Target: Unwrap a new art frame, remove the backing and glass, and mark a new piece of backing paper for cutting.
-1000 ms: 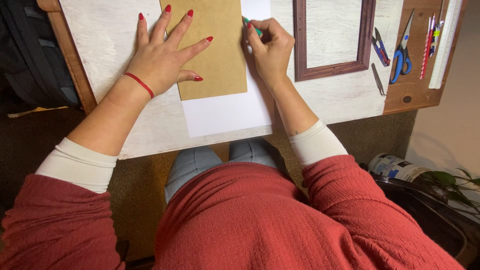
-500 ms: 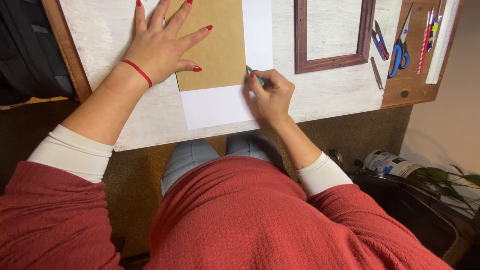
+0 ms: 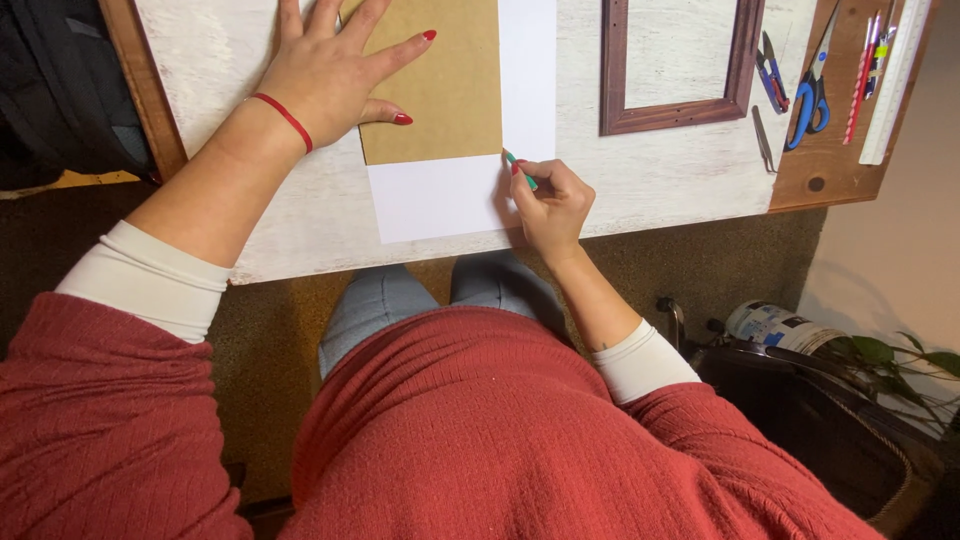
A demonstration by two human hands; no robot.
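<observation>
Whitewashed table (image 3: 660, 190) carries everything; white paper (image 3: 440, 195) lies on it, near edge close to the table's near edge. Brown board (image 3: 450, 90) sits on top of the paper, covering its far-left part and leaving a white strip on the right and along the near side. Left hand (image 3: 325, 70) lies flat on the board's left half, fingers spread wide, palm down, acting as the clamp. Right hand (image 3: 548, 200) is closed in a writing grip on a green pencil (image 3: 520, 170), tip at the board's near-right corner where board edge meets paper. For a clean trace: keep left-hand pressure straight down and not sideways, since the board looks free to slide on the paper; the hand is on the opposite side from the pencil, so light pencil force against the edge is safer. Hold the tip tight to the board edge at a constant angle, or the line will wander off the outline. Corner is the likely spot for overshoot. Dark wood frame (image 3: 680, 65) sits well apart to the right; blue scissors (image 3: 808, 90) and a few pens (image 3: 868, 60) farther right, all out of the working area.
</observation>
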